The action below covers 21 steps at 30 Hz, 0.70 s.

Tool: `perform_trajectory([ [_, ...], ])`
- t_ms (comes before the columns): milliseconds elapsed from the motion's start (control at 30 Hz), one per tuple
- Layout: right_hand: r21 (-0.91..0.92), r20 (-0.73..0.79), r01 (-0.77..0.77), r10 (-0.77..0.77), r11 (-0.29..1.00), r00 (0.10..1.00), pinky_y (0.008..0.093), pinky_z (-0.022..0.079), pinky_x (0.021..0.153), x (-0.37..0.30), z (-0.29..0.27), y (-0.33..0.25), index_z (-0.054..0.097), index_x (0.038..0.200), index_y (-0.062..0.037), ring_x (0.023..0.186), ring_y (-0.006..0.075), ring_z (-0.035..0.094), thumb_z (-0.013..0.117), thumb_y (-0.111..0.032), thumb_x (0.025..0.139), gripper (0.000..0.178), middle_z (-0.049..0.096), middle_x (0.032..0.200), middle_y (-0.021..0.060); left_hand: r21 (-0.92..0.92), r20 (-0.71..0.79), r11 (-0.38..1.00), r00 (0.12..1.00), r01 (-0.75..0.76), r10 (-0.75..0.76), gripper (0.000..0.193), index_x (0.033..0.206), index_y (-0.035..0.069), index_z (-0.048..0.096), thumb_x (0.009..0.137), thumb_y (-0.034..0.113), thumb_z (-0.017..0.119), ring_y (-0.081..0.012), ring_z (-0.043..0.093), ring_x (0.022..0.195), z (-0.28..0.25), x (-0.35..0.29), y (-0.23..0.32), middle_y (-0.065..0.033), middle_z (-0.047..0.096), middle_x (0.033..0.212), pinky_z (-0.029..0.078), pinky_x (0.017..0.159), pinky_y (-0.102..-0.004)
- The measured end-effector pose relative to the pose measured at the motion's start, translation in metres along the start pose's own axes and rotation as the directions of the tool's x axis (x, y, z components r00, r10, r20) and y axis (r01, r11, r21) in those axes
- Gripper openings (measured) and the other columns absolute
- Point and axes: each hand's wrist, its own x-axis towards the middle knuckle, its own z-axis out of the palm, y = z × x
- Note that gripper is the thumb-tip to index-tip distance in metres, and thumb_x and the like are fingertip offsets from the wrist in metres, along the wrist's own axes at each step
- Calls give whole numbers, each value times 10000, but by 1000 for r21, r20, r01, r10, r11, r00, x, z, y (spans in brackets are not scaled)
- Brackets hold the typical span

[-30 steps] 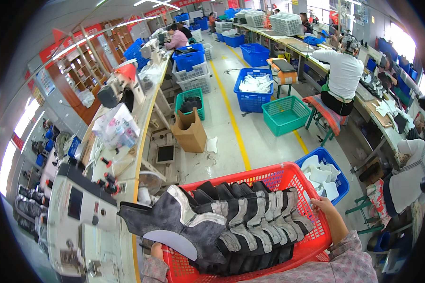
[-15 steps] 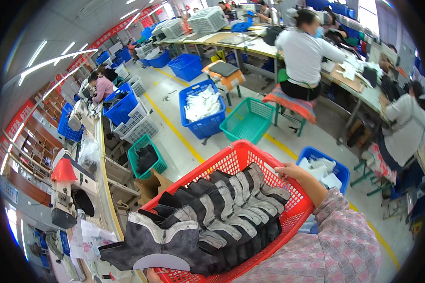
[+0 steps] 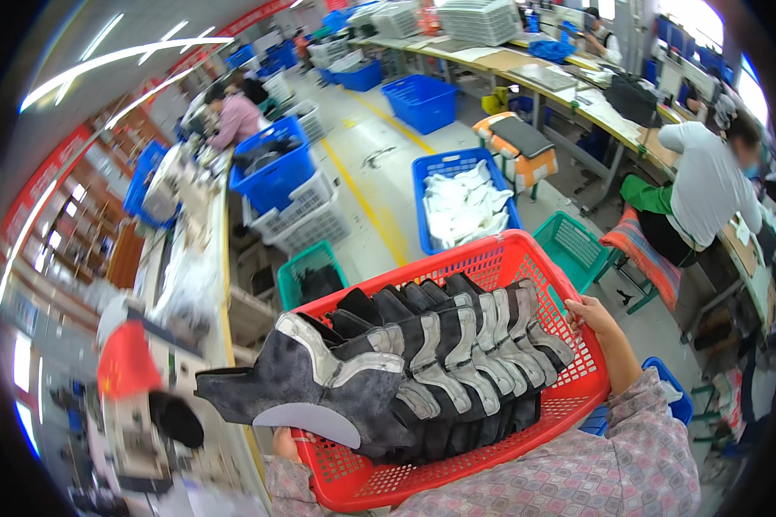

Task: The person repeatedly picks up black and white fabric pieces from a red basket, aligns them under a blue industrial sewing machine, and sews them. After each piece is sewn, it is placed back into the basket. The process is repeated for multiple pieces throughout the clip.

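Observation:
Both my hands carry a red plastic basket (image 3: pixel 578 379) with slotted walls. My right hand (image 3: pixel 591 317) is closed over its right rim, fingers hooked at the edge. At the left end, my left hand (image 3: pixel 286 445) shows only in part under the load, and its fingertips are hidden; it appears to hold the basket there. Inside lies a row of overlapping black shoe uppers (image 3: pixel 444 353) with pale grey bands. The nearest black upper (image 3: pixel 297 379) sticks out over the left rim, a light curved piece along its lower edge.
A long bench with sewing machines (image 3: pixel 168 370) runs along my left. Ahead on the floor stand a blue crate (image 3: pixel 422 185) of white pieces, a green basket (image 3: pixel 315 267) and another green basket (image 3: pixel 569 246). A seated person (image 3: pixel 707 189) works at the right-hand table.
I have moved forward along the aisle, still carrying the basket. Crates and seated people ahead have shifted right in view, and the left bench's sewing machine is nearer. My grip looks the same.

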Motion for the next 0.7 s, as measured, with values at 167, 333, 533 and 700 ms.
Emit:
perform_trajectory([
  [167,-10,-115,-1,0,1000,993,226,378,367,115,45,-42,495,762,-48,418,87,452,568,-244,790,211,508,567,29,21,195,996,977,85,-88,274,855,11,503,859,255,378,-192,495,488,54,181,56,-93,532,667,442,422,-310],
  [333,3,-79,40,-40,999,996,233,383,367,278,128,-119,518,793,-10,422,102,473,587,-246,771,247,523,587,46,2,300,1000,954,-11,10,422,982,29,483,855,406,342,-222,553,654,79,341,128,-109,560,807,482,576,-350],
  [533,-16,36,35,-34,999,999,245,382,350,423,220,-196,506,799,22,414,119,470,596,-239,769,277,519,586,69,89,47,996,999,21,-25,430,996,31,476,854,413,339,-225,548,678,108,477,200,-109,553,831,477,593,-356],
  [700,-47,38,-31,32,998,999,266,390,350,554,291,-219,505,862,54,406,131,481,590,-265,774,342,532,582,86,131,81,991,996,35,-46,437,1008,33,470,853,419,337,-228,543,698,184,631,242,-109,547,851,472,608,-361],
])
